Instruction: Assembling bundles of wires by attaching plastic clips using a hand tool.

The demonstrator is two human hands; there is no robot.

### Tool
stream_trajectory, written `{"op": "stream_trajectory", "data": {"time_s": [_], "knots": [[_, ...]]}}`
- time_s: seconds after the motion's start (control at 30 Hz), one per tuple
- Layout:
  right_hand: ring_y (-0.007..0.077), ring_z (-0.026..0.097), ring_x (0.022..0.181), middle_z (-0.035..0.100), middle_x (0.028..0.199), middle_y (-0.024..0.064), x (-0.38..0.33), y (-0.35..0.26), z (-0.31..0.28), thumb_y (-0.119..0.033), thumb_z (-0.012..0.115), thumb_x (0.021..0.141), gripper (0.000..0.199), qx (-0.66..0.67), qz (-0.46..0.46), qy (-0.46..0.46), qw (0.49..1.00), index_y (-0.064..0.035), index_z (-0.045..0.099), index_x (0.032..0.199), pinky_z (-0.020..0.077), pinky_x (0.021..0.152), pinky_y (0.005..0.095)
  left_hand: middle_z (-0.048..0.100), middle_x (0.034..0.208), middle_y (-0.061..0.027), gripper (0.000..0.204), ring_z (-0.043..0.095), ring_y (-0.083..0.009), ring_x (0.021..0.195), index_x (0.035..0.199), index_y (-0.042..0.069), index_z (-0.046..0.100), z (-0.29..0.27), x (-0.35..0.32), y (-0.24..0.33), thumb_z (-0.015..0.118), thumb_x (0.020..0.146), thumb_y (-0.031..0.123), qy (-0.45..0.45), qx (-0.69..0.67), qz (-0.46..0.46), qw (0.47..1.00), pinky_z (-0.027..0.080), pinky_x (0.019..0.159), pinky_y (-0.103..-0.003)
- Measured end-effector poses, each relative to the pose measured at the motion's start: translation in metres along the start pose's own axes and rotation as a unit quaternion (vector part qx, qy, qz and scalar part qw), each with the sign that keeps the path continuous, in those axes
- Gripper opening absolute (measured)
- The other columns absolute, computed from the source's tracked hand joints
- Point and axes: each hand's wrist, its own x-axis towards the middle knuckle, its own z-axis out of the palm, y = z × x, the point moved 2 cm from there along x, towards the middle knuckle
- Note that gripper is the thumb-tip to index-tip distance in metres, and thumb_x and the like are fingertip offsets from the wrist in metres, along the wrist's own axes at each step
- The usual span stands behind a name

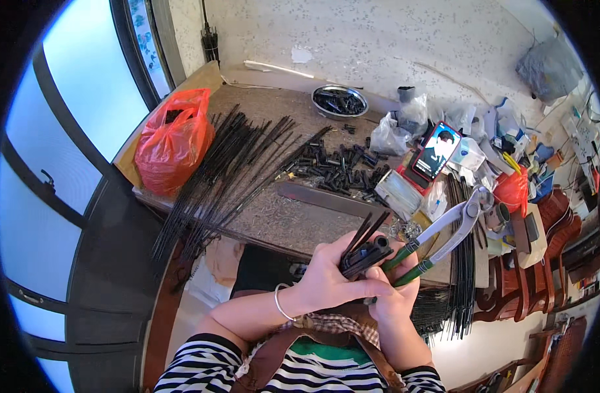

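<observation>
At the front edge of the table (257, 213), the left hand (327, 280) grips black parts (365, 257), the right hand (397, 302) pliers (471, 210), handles spread; seemingly a positioning step, calling for steady alignment.

Taking the bare patch at the centre of the brown, scuffed worktop (257, 208) as the clock's middle, thin dark rods (211, 167) fan out at 10 o'clock, some overhanging the near edge. Beyond them, also toward 10, sits a bulging red plastic bag (174, 149). A steel bowl (339, 117) of dark parts stands at 1, loose black pieces (339, 167) spread at 2, and a flat metal bar (333, 199) lies at 3.
</observation>
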Motion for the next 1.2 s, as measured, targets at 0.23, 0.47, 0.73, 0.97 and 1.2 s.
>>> {"op": "stream_trajectory", "data": {"time_s": [0.23,0.47,0.73,0.97,1.2], "knots": [[0.0188,0.045,0.066,0.045,0.071,0.0112,0.001,0.017,-0.001,0.007,0.046,0.065,0.025,-0.197,-0.323,0.02,0.925,-0.0042,0.031,0.082,0.0381,0.061,0.0279,0.049,0.085,-0.0042,0.056,0.045,-0.0075,0.07,0.103,-0.002,0.039,0.004,0.0,-0.006,0.065,0.057,0.015,0.083,0.031,-0.007,0.996,0.037,0.063,-0.02],[0.0127,0.042,0.048,0.044,0.071,0.0086,0.015,0.005,-0.016,-0.006,0.05,0.068,0.026,-0.062,-0.024,-0.032,0.997,-0.0016,0.036,0.09,0.034,0.043,0.019,0.046,0.056,0.0021,0.053,0.041,-0.0028,0.048,0.099,-0.002,0.041,-0.018,0.011,0.007,0.067,0.053,0.003,-0.086,-0.009,0.01,0.996,0.031,0.044,-0.016],[0.0075,0.05,0.049,0.051,0.057,0.0033,-0.031,-0.01,-0.025,-0.005,0.043,0.074,0.02,-0.396,0.289,-0.313,0.814,0.0036,0.047,0.092,0.0394,0.046,0.0174,0.036,0.046,0.0062,0.1,0.033,-0.0014,0.042,0.114,-0.006,0.019,-0.061,0.006,-0.002,0.076,0.036,0.022,-0.004,-0.177,-0.079,0.981,0.026,0.039,-0.015],[0.0177,0.052,0.07,0.052,0.082,0.0134,-0.027,-0.005,-0.01,-0.006,0.042,0.075,0.036,-0.146,0.293,-0.327,0.886,0.005,0.033,0.108,0.0406,0.057,0.0232,0.038,0.053,0.0063,0.039,0.034,-0.0015,0.047,0.076,0.0,0.053,-0.052,-0.001,0.021,0.074,0.044,0.011,0.069,-0.038,-0.053,0.996,0.025,0.041,-0.015],[0.0158,0.049,0.063,0.049,0.079,0.0115,-0.025,-0.01,-0.024,-0.013,0.04,0.076,0.049,-0.055,0.455,-0.373,0.806,0.006,0.018,0.115,0.0375,0.058,0.0242,0.043,0.051,0.0035,0.029,0.038,-0.0024,0.046,0.064,0.002,0.051,-0.051,-0.008,0.019,0.071,0.049,0.016,0.075,0.05,-0.019,0.996,0.027,0.041,-0.015]]}}
